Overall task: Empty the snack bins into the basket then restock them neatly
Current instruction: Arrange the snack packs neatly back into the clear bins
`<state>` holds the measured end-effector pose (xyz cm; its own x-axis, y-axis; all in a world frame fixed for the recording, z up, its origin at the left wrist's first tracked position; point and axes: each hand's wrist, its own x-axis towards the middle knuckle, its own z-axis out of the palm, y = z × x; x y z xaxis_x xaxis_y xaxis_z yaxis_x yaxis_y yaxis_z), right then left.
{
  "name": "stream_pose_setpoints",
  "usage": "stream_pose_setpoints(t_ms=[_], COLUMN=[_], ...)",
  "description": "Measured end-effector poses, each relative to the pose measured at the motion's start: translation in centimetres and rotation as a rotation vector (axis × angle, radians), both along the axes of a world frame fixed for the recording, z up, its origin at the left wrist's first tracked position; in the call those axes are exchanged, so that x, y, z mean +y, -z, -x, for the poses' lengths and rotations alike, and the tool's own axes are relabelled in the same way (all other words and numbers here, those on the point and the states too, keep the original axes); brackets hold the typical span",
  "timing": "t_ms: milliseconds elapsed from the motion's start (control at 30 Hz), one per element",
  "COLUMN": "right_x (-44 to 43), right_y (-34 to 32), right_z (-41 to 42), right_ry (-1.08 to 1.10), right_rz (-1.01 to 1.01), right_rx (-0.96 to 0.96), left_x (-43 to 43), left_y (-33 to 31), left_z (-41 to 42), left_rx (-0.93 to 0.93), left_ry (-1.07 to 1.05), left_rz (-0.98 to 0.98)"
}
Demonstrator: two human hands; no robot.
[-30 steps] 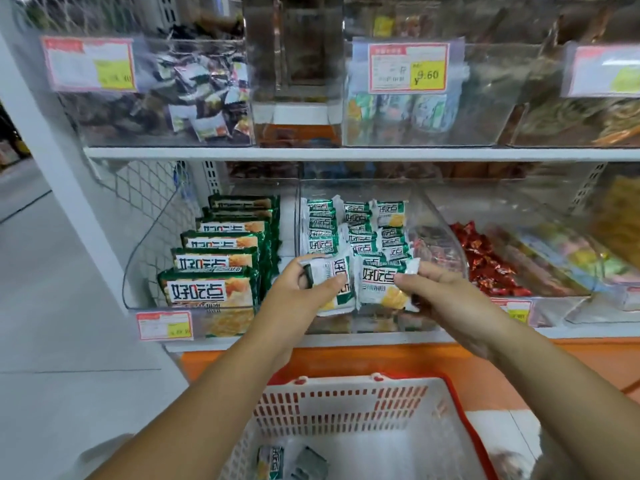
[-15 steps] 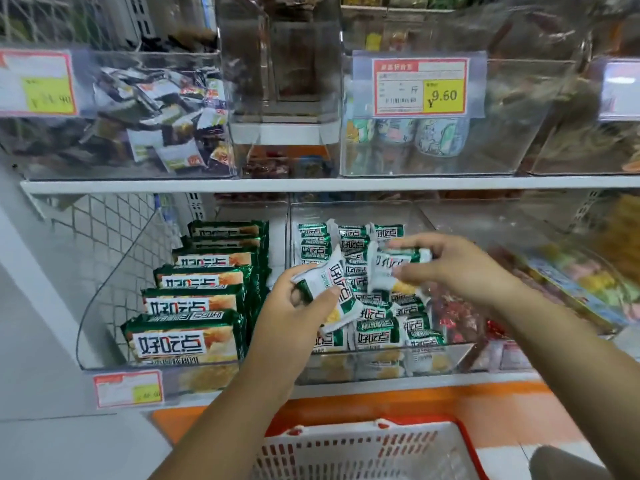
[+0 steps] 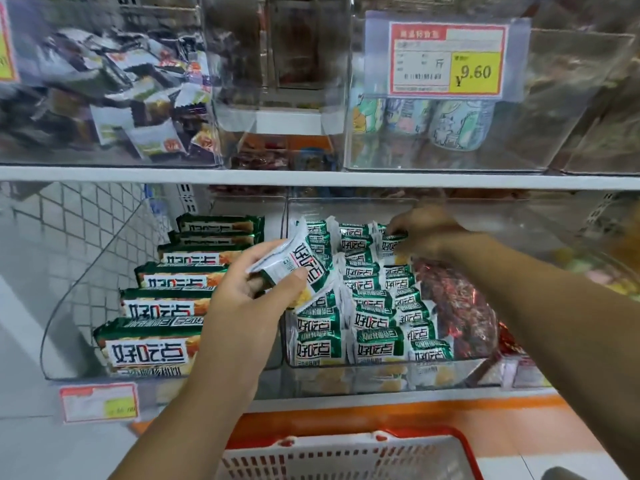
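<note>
Two hands (image 3: 242,306) (image 3: 427,233), one basket (image 3: 346,460).

Glossy foil snack packets (image 3: 377,348); clear plastic bin (image 3: 346,209).

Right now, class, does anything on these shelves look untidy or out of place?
Yes. The dark packets in the top-left bin lie heaped at all angles, while the green packets below stand in neat rows. The left hand grips one loose packet, tilted.
</note>
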<state>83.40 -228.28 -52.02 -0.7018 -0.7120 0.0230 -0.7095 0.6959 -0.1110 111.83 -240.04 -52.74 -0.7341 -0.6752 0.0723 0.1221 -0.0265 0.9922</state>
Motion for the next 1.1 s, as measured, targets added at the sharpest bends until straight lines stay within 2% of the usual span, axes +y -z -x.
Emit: stream_pose_setpoints(t_ms=[200, 267, 300, 367, 433, 500, 533, 700, 800, 867, 933, 1000, 1100], right_x=[-1.0, -0.8, -0.5, 0.7, 2.2, 3.3, 3.3, 3.0, 4.4, 4.8, 4.8, 4.3, 3.4], right_y=[0.4, 0.1, -0.3, -1.4, -2.8, -3.5, -3.3, -2.5, -3.1, -3.0, -2.1, -1.5, -1.6], right_z=[0.6, -0.4, -1.6, -4.9, -9.5, -13.4, -14.4, -14.1, -9.7, -6.3, -3.6, -2.2, -1.5], right_ry=[0.039, 0.07, 0.069, 0.052, -0.05, -0.202, -0.265, -0.213, -0.037, 0.061, 0.059, 0.029, 0.001], right_rz=[-0.167, -0.126, -0.032, 0.309, 0.586, 0.617, 0.59, 0.574, 0.536, 0.47, 0.282, 0.123, 0.028], right_rx=[0.108, 0.141, 0.134, -0.048, -0.403, -0.694, -0.722, -0.54, -0.296, -0.164, -0.072, -0.045, -0.009], left_x=[-0.1, 0.0, 0.1, 0.3, 0.5, 0.8, 1.0, 1.6, 1.2, 0.8, 0.4, 0.0, -0.4], left_y=[0.5, 0.8, 0.8, 0.6, 0.4, 0.2, 0.3, 0.2, 0.2, 0.8, 1.8, 2.4, 2.8], left_z=[0.1, 0.2, 0.2, 0.2, 0.1, 0.0, 0.0, -0.7, -1.2, -1.3, -1.3, -1.2, -0.9], left_rx=[-0.092, -0.115, -0.126, -0.138, -0.129, -0.132, -0.141, -0.223, -0.286, -0.338, -0.4, -0.436, -0.439], left_ry=[-0.008, -0.018, -0.026, -0.034, -0.027, -0.007, 0.001, -0.059, -0.089, -0.05, -0.003, 0.031, 0.044], left_rz=[0.103, 0.128, 0.136, 0.154, 0.157, 0.168, 0.196, 0.46, 0.599, 0.622, 0.614, 0.582, 0.538])
